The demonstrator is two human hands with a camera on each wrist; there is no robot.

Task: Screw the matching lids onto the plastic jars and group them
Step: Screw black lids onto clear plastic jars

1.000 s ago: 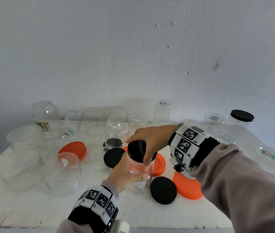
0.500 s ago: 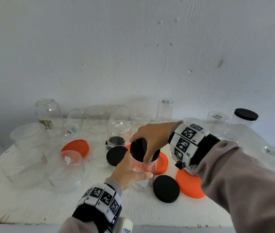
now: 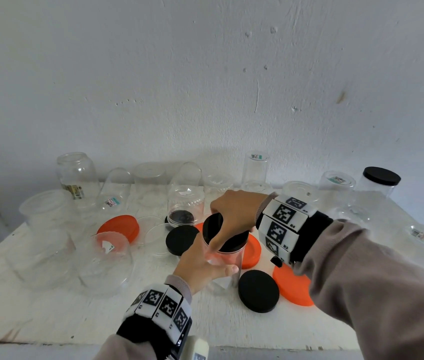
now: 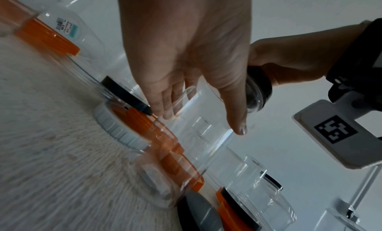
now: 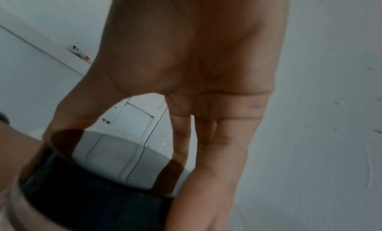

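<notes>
The right hand (image 3: 234, 214) curls its fingers round the black lid (image 3: 225, 236) atop the clear jar (image 3: 225, 263) – the left hand (image 3: 200, 266) wraps the jar's wall, mid-table among loose lids. To seat it well, I'd keep the lid level, the jar braced, and turn until the threads bite.

Scuffed white bench (image 3: 50, 315) with a worn front edge, shoved up against a pitted white wall (image 3: 205, 74) — and a white panelled door (image 5: 136, 118) off in the background.
</notes>
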